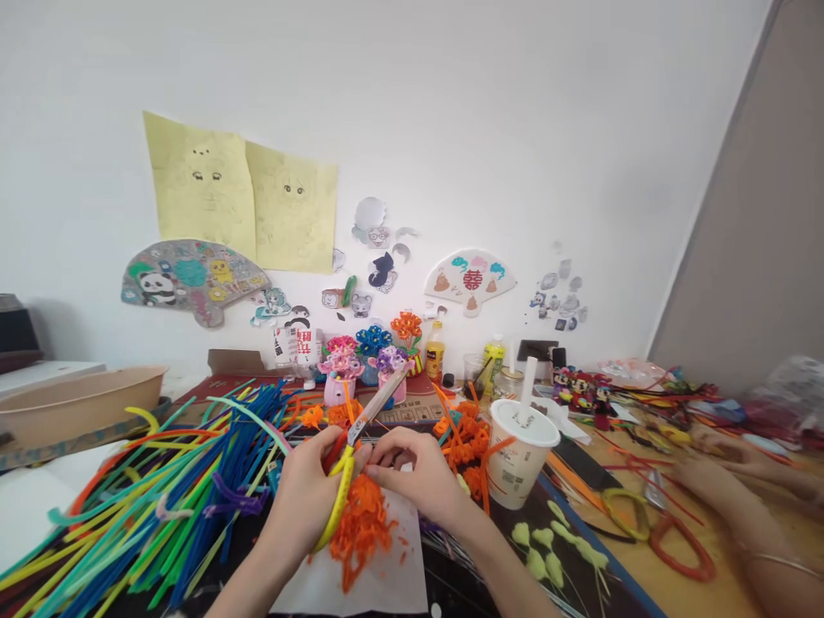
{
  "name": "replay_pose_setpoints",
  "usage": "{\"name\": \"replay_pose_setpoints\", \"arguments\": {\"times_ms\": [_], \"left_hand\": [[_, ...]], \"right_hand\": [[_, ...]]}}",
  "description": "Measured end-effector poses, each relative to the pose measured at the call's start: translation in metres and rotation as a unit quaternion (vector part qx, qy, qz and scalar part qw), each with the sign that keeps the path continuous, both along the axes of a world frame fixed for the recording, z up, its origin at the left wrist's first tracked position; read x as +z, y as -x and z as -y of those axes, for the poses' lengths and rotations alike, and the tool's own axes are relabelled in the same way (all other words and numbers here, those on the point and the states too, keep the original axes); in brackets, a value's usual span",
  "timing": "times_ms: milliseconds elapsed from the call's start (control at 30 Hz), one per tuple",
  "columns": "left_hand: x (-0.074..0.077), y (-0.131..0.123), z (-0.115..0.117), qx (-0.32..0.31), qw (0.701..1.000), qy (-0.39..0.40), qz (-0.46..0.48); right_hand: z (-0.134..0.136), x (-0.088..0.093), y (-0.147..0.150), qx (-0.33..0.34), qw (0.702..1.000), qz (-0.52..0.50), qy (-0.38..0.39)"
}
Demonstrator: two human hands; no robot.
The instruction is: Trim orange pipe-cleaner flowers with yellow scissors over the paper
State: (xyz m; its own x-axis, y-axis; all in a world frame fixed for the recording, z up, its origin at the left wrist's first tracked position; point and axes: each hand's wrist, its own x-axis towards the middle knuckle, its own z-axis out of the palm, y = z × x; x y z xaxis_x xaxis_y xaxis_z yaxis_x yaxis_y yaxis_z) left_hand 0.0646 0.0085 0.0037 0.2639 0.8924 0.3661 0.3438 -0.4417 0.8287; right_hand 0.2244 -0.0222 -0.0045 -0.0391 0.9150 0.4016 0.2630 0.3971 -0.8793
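My left hand (315,481) is wrapped round yellow-handled scissors (370,412), whose blades point up and to the right. Beside it, my right hand (412,463) has its thumb and fingertips pressed together; whatever they pinch is too small to make out. Both hands are close together above a pile of orange fuzzy pieces (364,524). Under that pile lies a white sheet (392,592) with small orange scraps on it. More orange fuzzy flowers (467,438) lie to the right of my right hand.
Colourful pipe cleaners (186,489) spread over the left side. A white cup (518,455) with a straw stands at the right, near pale green pieces (544,549). Finished flower pots (340,386) stand by the wall. Another person's hands (714,481) are at the far right, near more scissors (679,549).
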Motion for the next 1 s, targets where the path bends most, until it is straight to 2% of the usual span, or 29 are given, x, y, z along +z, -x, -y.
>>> {"name": "replay_pose_setpoints", "arguments": {"times_ms": [200,433,633,833,1000], "left_hand": [[-0.002,0.0,0.0,0.029,0.999,-0.016,-0.013],[0.0,-0.004,0.006,0.044,0.998,-0.027,-0.034],[0.001,-0.008,0.01,0.053,0.994,-0.065,-0.073],[-0.003,-0.006,0.005,0.059,0.992,-0.066,-0.091],[-0.003,-0.005,0.003,0.062,0.992,-0.069,-0.083]], "right_hand": [[0.004,0.001,0.006,-0.058,0.994,0.07,-0.065],[0.005,0.0,0.014,-0.121,0.983,0.118,-0.078],[0.002,-0.006,0.015,-0.1,0.99,0.092,-0.04],[0.004,-0.007,0.015,-0.054,0.994,0.087,-0.031],[0.001,-0.007,0.012,-0.079,0.993,0.076,-0.036]]}}
